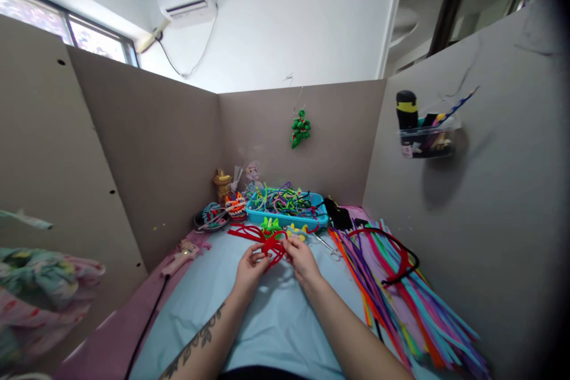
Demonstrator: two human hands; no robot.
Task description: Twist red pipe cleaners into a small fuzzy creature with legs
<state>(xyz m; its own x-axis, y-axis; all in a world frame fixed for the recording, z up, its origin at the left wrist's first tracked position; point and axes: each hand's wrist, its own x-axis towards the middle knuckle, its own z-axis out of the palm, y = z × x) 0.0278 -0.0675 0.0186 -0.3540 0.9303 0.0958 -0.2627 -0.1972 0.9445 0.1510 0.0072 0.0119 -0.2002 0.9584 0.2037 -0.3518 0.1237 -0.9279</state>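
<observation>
Pinching red pipe cleaners [271,245] above the worktop [200,303], toward its far edge

Your left hand [250,265] and right hand [303,259] pinch opposite sides; likely light, bendy, best held where they cross.

No legible text or numbers.

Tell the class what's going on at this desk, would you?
A person is handling a red looped piece, pinched between the fingertips of the left hand and right hand above a light blue cloth. Beyond it sits a blue tray full of tangled colourful strands. Long colourful strips lie spread to the right.
</observation>
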